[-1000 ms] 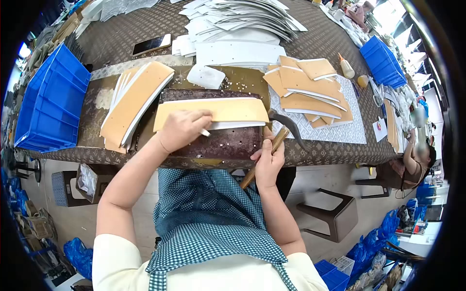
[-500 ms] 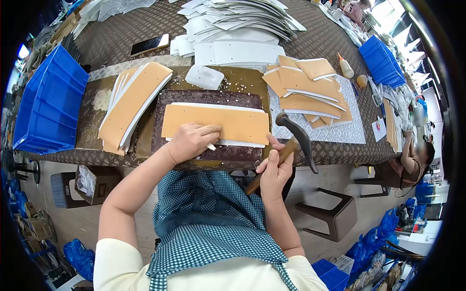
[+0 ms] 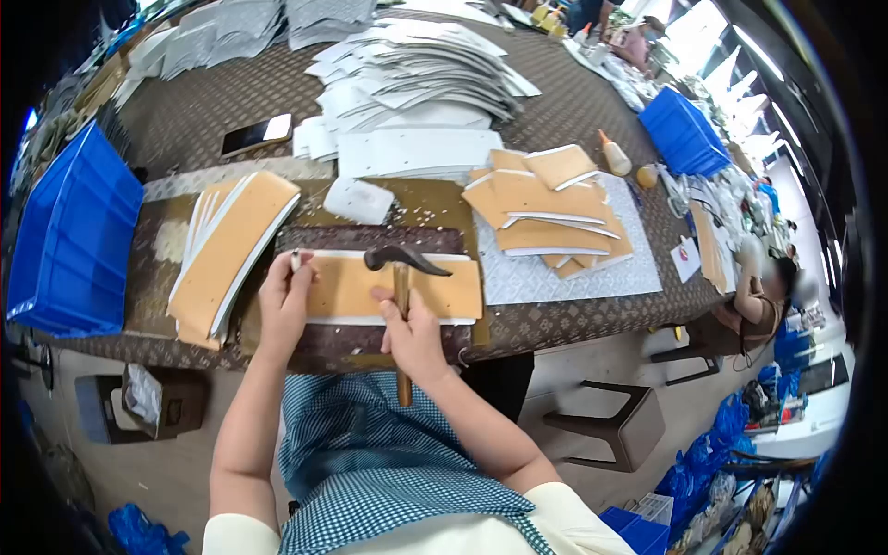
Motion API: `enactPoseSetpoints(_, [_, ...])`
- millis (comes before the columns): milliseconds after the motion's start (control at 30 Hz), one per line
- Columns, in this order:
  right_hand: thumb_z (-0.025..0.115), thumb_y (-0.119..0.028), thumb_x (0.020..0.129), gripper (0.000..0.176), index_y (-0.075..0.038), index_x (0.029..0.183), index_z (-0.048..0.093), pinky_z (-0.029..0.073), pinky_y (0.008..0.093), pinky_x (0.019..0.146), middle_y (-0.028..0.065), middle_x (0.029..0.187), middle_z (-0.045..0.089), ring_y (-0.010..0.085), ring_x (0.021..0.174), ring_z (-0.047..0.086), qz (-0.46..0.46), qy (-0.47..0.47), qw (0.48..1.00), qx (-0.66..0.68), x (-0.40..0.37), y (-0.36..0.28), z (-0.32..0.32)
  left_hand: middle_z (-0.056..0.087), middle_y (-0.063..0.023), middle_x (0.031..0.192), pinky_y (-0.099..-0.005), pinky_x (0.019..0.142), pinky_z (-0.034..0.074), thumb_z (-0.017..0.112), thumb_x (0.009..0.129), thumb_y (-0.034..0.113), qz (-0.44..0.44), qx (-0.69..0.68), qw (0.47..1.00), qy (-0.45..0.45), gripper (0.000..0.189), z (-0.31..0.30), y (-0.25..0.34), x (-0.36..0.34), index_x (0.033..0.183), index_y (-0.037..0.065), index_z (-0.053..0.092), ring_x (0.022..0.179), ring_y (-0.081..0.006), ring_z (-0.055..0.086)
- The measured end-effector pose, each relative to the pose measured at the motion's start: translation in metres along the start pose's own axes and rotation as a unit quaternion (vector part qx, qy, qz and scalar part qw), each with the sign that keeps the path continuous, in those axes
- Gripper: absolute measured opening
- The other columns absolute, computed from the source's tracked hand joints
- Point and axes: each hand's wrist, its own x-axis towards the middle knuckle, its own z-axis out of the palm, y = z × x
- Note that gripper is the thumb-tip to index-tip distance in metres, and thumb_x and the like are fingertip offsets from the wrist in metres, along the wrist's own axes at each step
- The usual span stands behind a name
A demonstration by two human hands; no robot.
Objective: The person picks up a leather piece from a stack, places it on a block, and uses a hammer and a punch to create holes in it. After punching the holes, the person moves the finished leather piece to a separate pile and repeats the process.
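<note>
A tan strip [image 3: 351,289] with white sheets under it lies across a dark red-brown block [image 3: 347,340]. At its left end my left hand [image 3: 285,294] pinches a small, pale, stick-like tool [image 3: 296,260] held upright. My right hand [image 3: 413,335] is wrapped round the wooden handle of a hammer [image 3: 401,287], whose dark curved head is over the middle of the strip. Left of the block is a fanned stack of tan and white pieces [image 3: 231,259]. More tan pieces [image 3: 555,217] are piled on a patterned white sheet [image 3: 638,277] to the right.
Behind the block are a white plastic container [image 3: 359,201], white sheets [image 3: 416,153] and a phone [image 3: 256,136]. Blue bins stand left [image 3: 74,240] and right [image 3: 683,134], near a glue bottle [image 3: 614,155]. A seated person [image 3: 758,301] is at the right, beyond a stool [image 3: 615,421].
My left hand has moved to the strip's left end with the small tool. My right hand has brought the hammer left, over the strip. The view has shifted.
</note>
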Motion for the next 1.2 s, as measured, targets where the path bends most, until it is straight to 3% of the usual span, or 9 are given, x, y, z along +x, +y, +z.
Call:
enactPoseSetpoints(67, [0.056, -0.023, 0.102, 0.026, 0.002, 0.109, 0.059, 0.047, 0.0274, 0.044, 0.0055, 0.069, 0.062, 0.012, 0.047, 0.059, -0.005, 0.007, 1.0, -0.006, -0.001, 0.001, -0.001, 0.062, -0.0022, 0.09, -0.0229, 0.076, 0.048, 0.055, 0.098, 0.005, -0.003, 0.029, 1.0, -0.001, 0.013, -0.01, -0.006, -0.008, 0.107, -0.001, 0.062, 0.084, -0.0076, 0.058])
enactPoseSetpoints(267, [0.05, -0.018, 0.104, 0.024, 0.003, 0.114, 0.057, 0.046, 0.0226, 0.047, 0.0084, 0.104, 0.069, 0.007, 0.051, 0.056, 0.01, -0.002, 1.0, -0.025, -0.003, 0.0, 0.0, 0.055, -0.0027, 0.088, -0.0231, 0.068, 0.046, 0.057, 0.099, 0.007, 0.044, 0.186, 0.982, -0.001, 0.015, -0.026, 0.006, -0.009, 0.103, -0.006, 0.064, 0.076, -0.0079, 0.056])
enactPoseSetpoints(400, [0.051, -0.019, 0.104, 0.026, 0.002, 0.118, 0.054, 0.045, 0.0215, 0.047, 0.0113, 0.113, 0.068, 0.0073, 0.051, 0.054, 0.018, -0.013, 1.0, -0.009, -0.001, 0.001, -0.001, 0.068, -0.0113, 0.097, -0.0283, 0.079, 0.05, 0.062, 0.096, 0.008, 0.012, 0.196, 0.98, 0.015, 0.011, -0.023, 0.012, 0.0, 0.097, -0.002, 0.066, 0.088, -0.0176, 0.065])
enactPoseSetpoints(433, [0.052, -0.02, 0.104, 0.027, 0.003, 0.118, 0.054, 0.045, 0.0213, 0.047, 0.0119, 0.113, 0.068, 0.0075, 0.051, 0.054, 0.01, -0.01, 1.0, -0.002, -0.001, 0.001, 0.0, 0.069, -0.0115, 0.099, -0.0282, 0.082, 0.05, 0.061, 0.096, 0.008, 0.02, 0.177, 0.984, 0.015, 0.011, -0.022, 0.01, 0.006, 0.095, -0.003, 0.066, 0.092, -0.0179, 0.066])
enactPoseSetpoints(467, [0.052, -0.016, 0.103, 0.023, 0.003, 0.114, 0.057, 0.048, 0.0257, 0.047, 0.0087, 0.096, 0.07, 0.0096, 0.05, 0.057, 0.007, 0.002, 1.0, 0.002, -0.002, -0.001, 0.001, 0.063, -0.0088, 0.083, -0.0266, 0.065, 0.048, 0.063, 0.094, 0.01, 0.079, 0.183, 0.979, 0.036, 0.018, -0.02, 0.0, 0.013, 0.104, -0.003, 0.07, 0.07, -0.0133, 0.06])
enactPoseSetpoints(567, [0.051, -0.014, 0.103, 0.023, 0.003, 0.118, 0.054, 0.049, 0.0248, 0.048, 0.0103, 0.111, 0.069, 0.0088, 0.05, 0.057, 0.004, 0.003, 1.0, -0.012, -0.001, -0.001, 0.001, 0.067, -0.01, 0.086, -0.027, 0.069, 0.05, 0.067, 0.092, 0.013, 0.046, 0.13, 0.99, 0.037, 0.019, -0.011, -0.003, 0.027, 0.105, -0.001, 0.071, 0.076, -0.0147, 0.065])
enactPoseSetpoints(800, [0.051, -0.017, 0.104, 0.022, 0.002, 0.115, 0.053, 0.048, 0.0221, 0.047, 0.0128, 0.117, 0.068, 0.0072, 0.05, 0.054, 0.005, -0.004, 1.0, -0.014, -0.001, -0.002, 0.0, 0.065, -0.0082, 0.083, -0.0268, 0.066, 0.05, 0.067, 0.091, 0.013, 0.083, 0.167, 0.983, -0.005, 0.019, -0.002, -0.008, 0.036, 0.105, 0.0, 0.072, 0.071, -0.0144, 0.063])
enactPoseSetpoints(1100, [0.052, -0.017, 0.103, 0.022, 0.002, 0.113, 0.054, 0.047, 0.0214, 0.046, 0.013, 0.114, 0.068, 0.0071, 0.05, 0.054, 0.006, -0.003, 1.0, -0.008, -0.001, -0.004, 0.0, 0.064, -0.0076, 0.081, -0.0272, 0.063, 0.049, 0.068, 0.091, 0.012, 0.096, 0.183, 0.978, -0.019, 0.019, 0.0, -0.008, 0.034, 0.106, 0.001, 0.072, 0.068, -0.0141, 0.062])
enactPoseSetpoints(1200, [0.052, -0.017, 0.103, 0.02, 0.001, 0.11, 0.055, 0.046, 0.021, 0.045, 0.0112, 0.099, 0.069, 0.0071, 0.049, 0.054, 0.028, -0.006, 1.0, 0.004, 0.0, -0.002, -0.001, 0.064, -0.0085, 0.082, -0.0282, 0.063, 0.05, 0.068, 0.091, 0.012, 0.109, 0.206, 0.972, -0.027, 0.017, 0.001, -0.009, 0.035, 0.104, 0.002, 0.072, 0.067, -0.0162, 0.063])
